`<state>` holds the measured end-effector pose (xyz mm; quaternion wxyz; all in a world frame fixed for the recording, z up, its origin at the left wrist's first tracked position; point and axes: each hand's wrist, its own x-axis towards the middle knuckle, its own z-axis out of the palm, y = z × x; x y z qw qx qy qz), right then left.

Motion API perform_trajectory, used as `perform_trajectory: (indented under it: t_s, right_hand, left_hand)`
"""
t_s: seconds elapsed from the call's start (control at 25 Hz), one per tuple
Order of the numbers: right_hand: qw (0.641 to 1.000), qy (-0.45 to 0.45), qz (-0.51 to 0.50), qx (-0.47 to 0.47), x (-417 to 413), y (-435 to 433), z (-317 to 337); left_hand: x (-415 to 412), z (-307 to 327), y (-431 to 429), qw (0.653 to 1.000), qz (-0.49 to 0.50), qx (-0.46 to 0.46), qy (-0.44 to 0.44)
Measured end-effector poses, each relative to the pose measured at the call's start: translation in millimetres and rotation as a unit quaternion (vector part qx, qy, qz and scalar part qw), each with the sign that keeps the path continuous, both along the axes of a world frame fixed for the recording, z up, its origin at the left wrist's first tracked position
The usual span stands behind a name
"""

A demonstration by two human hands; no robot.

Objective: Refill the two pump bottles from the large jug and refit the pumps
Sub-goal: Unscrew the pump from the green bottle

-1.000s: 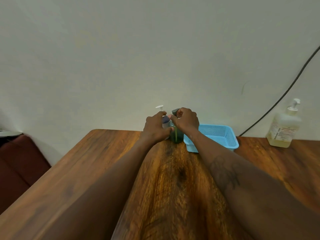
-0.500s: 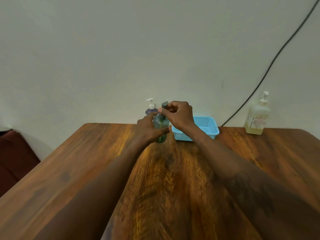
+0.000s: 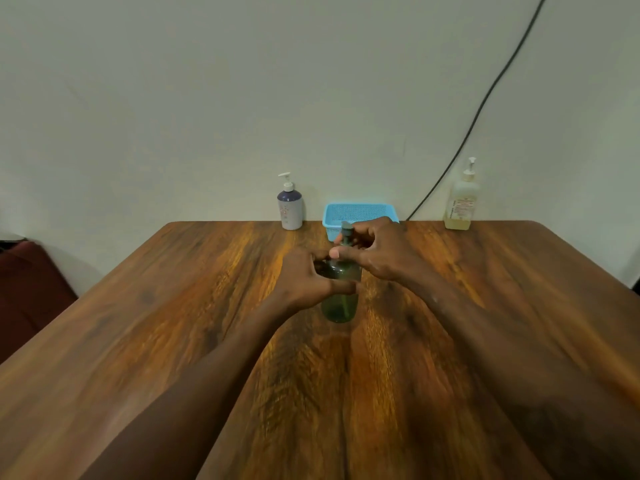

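Centre frame: green bottle (image 3: pixel 340 301) upright on wooden table (image 3: pixel 166 306) — left hand (image 3: pixel 304 278) grips its body, right hand (image 3: pixel 379 252) pinches its dark pump (image 3: pixel 346 231). Above, along the wall: purple-white pump bottle (image 3: pixel 290 207), blue basket (image 3: pixel 360 212), pale yellow jug (image 3: pixel 460 202) at right.

Single head-worn wide-angle view, from the person's eye height, facing forward and down along the wooden tabletop (image 3: pixel 166 323) to the wall (image 3: pixel 242 98) behind its far edge. Both forearms enter from the bottom edge, close to the lens. The left hand (image 3: pixel 306 282) and right hand (image 3: pixel 381 252) meet on the green bottle (image 3: pixel 341 306) at frame centre, mid-range. The blue basket (image 3: pixel 358 211) at the far edge looks small. Wall fills the upper half.
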<state>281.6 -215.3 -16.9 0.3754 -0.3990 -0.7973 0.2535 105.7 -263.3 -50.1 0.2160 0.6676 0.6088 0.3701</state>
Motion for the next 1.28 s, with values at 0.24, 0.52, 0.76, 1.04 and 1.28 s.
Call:
perform_trajectory:
  t_s: [0.24, 0.52, 0.76, 1.04, 1.28]
  right_hand:
    - [0.971, 0.013, 0.185, -0.153, 28, -30, 0]
    - [0.996, -0.086, 0.005, 0.028, 15, -42, -2]
    - [0.985, -0.034, 0.137, -0.103, 25, -41, 2]
    - [0.989, -0.133, 0.047, 0.04, 15, -43, 5]
    - [0.986, -0.11, 0.128, -0.005, 22, -36, 13]
  left_hand:
    - [0, -2, -44, 0.999, -0.049, -0.009, 0.011]
    - [1, -8, -53, 0.997, -0.023, 0.042, 0.056]
    - [-1, -13, -50, 0.998, -0.025, 0.039, 0.04]
    - [2, -17, -39, 0.997, -0.053, 0.002, 0.048]
    - [-27, -6, -29, 0.983, -0.125, -0.116, 0.071]
